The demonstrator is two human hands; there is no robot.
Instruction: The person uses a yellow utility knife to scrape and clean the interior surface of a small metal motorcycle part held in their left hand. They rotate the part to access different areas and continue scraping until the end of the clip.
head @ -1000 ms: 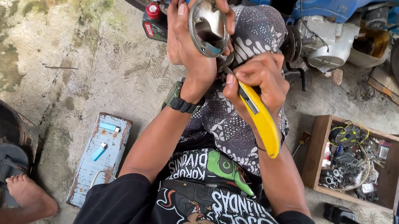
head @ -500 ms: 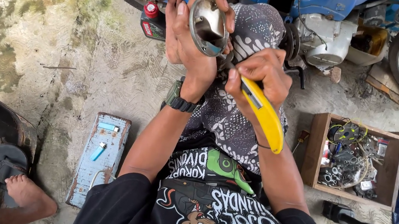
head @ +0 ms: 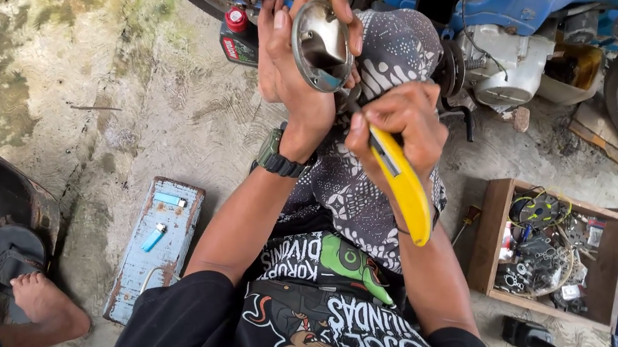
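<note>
Shiny silver round metal reflector (head: 321, 42); yellow-handled utility knife (head: 404, 185); black-and-white patterned cloth shorts (head: 360, 181); blue motorcycle body (head: 510, 4); brown wooden parts box (head: 491, 231); pale blue lighter (head: 153, 237).

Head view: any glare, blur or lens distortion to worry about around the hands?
Head view: soft, even daylight with no hard shadows; a bright reflection on the shiny metal dome in the left hand; the right hand and yellow utility knife look sharp, no motion blur; wide-angle bending shows at the edges, on the blue motorbike and wooden parts box.
</note>
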